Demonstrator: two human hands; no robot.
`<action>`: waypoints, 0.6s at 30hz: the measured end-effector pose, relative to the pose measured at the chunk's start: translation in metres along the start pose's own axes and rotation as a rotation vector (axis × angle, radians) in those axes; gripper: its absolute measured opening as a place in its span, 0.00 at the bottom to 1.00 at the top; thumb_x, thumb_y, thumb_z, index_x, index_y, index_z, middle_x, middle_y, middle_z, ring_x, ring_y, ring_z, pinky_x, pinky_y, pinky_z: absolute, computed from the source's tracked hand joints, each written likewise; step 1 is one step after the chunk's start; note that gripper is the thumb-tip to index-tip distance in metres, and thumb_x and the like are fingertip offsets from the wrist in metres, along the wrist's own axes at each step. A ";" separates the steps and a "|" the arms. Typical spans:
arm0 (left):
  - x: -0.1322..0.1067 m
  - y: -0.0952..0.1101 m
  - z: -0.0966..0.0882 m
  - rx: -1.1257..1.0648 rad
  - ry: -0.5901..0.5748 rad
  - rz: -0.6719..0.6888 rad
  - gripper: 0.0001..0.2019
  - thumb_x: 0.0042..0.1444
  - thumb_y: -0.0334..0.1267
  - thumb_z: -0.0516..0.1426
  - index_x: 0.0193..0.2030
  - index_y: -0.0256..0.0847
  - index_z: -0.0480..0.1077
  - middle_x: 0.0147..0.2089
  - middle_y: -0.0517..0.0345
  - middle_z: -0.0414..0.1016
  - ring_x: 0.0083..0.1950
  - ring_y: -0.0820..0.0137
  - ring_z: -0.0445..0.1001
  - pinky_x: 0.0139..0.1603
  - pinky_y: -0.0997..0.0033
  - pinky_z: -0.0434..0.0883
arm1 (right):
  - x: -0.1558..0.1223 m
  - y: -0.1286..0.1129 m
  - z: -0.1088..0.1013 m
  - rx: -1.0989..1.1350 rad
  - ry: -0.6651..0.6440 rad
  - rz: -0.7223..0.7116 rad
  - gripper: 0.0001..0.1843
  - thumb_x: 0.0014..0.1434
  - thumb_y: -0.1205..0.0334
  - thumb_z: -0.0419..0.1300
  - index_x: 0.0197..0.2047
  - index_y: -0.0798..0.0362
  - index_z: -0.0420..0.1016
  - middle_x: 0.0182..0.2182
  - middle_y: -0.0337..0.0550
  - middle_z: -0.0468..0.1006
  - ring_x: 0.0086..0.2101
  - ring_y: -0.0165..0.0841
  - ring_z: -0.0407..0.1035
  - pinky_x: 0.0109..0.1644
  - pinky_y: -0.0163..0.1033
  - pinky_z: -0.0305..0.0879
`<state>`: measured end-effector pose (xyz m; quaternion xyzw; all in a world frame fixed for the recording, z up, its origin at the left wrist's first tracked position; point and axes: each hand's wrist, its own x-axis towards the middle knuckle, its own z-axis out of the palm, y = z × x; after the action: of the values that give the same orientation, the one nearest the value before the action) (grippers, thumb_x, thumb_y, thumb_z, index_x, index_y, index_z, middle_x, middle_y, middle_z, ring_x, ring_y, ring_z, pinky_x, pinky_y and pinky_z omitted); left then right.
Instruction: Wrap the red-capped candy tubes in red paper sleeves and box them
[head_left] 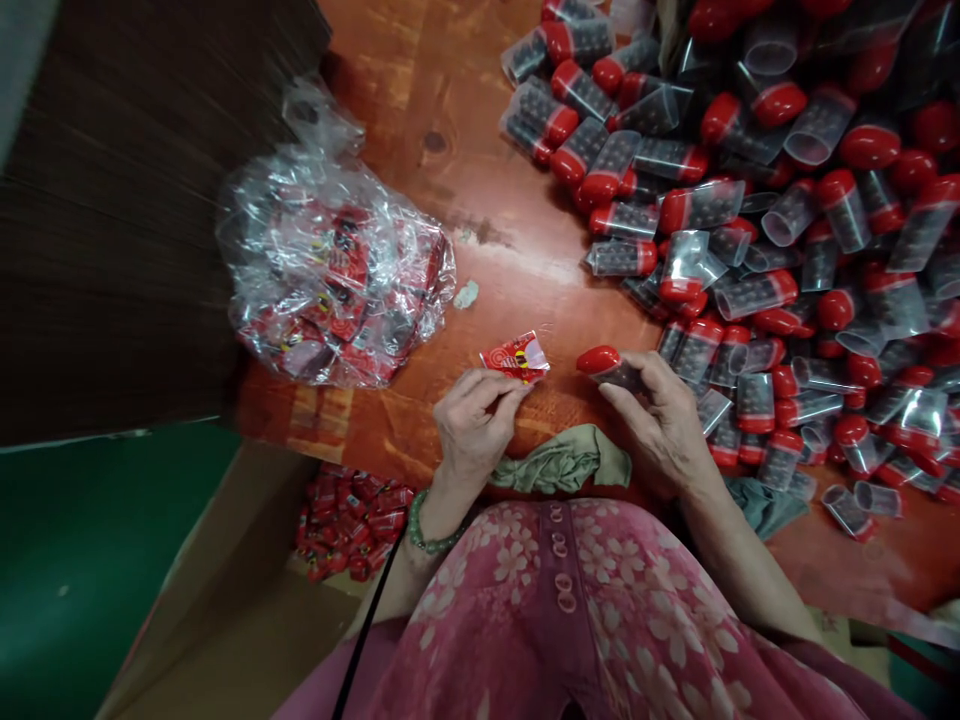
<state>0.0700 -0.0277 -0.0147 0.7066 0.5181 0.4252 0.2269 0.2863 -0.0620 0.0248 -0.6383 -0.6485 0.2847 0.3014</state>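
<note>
Between the thumb and fingers of my left hand is a small red printed sleeve, flat-looking, with a yellow and black figure and a pale patch. My right hand grips a clear plastic tube with a rounded red end; the red end points left toward the sleeve. Sleeve and tube are apart, both just above the wooden table. Part of the tube is hidden by my right fingers. Below and between the hands lies a crumpled green cloth.
A large heap of red-ended clear tubes covers the right side. To the left sits a clear plastic bag holding red printed sleeves. Below the table edge, a cardboard box contains several red wrapped pieces. A dark wooden panel stands far left.
</note>
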 end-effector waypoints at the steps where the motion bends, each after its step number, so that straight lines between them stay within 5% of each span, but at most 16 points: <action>1: 0.000 0.002 -0.001 -0.020 0.000 0.001 0.03 0.55 0.32 0.65 0.30 0.37 0.78 0.29 0.58 0.79 0.30 0.75 0.76 0.33 0.76 0.73 | 0.002 -0.004 -0.002 0.033 -0.025 -0.025 0.10 0.66 0.60 0.57 0.50 0.51 0.72 0.38 0.43 0.76 0.37 0.35 0.71 0.42 0.40 0.67; 13: 0.005 0.021 -0.022 -0.230 -0.223 -0.114 0.03 0.51 0.32 0.67 0.30 0.38 0.78 0.29 0.60 0.80 0.29 0.76 0.76 0.32 0.77 0.73 | 0.009 -0.019 -0.018 -0.027 -0.302 -0.250 0.12 0.69 0.63 0.54 0.54 0.49 0.71 0.44 0.46 0.78 0.42 0.36 0.73 0.47 0.43 0.70; 18: 0.001 0.020 -0.024 -0.179 -0.310 -0.098 0.03 0.54 0.33 0.66 0.31 0.38 0.78 0.29 0.59 0.78 0.29 0.76 0.75 0.31 0.76 0.72 | 0.010 -0.020 -0.029 -0.220 -0.438 -0.280 0.13 0.69 0.62 0.53 0.55 0.50 0.72 0.38 0.45 0.74 0.35 0.33 0.71 0.39 0.37 0.68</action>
<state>0.0608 -0.0366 0.0132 0.7145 0.4710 0.3441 0.3865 0.2950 -0.0527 0.0593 -0.4946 -0.8071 0.2996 0.1194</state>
